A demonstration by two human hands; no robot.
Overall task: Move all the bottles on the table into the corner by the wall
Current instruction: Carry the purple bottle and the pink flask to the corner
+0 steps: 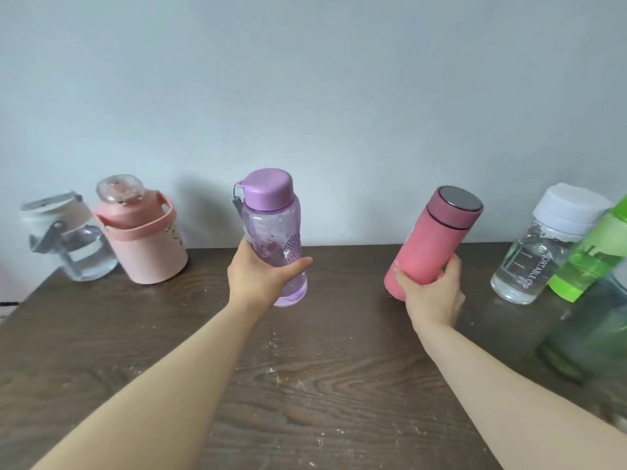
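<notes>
My left hand (259,278) grips the lower half of a clear purple bottle (273,225) with a lilac cap, upright near the middle of the dark wooden table (305,385). My right hand (431,293) holds the base of a pink flask (436,239) with a grey top, tilted to the right. At the back left, against the wall, stand a clear jug (68,237) with a grey handle and a pink jug (144,239) with a strap. On the right stand a clear bottle (539,245) with a white cap, a bright green bottle (592,262) and a dark green bottle (587,330).
A plain pale wall (305,79) runs along the table's back edge. The table's left edge slants in at the far left. White specks lie scattered on the wood between my arms.
</notes>
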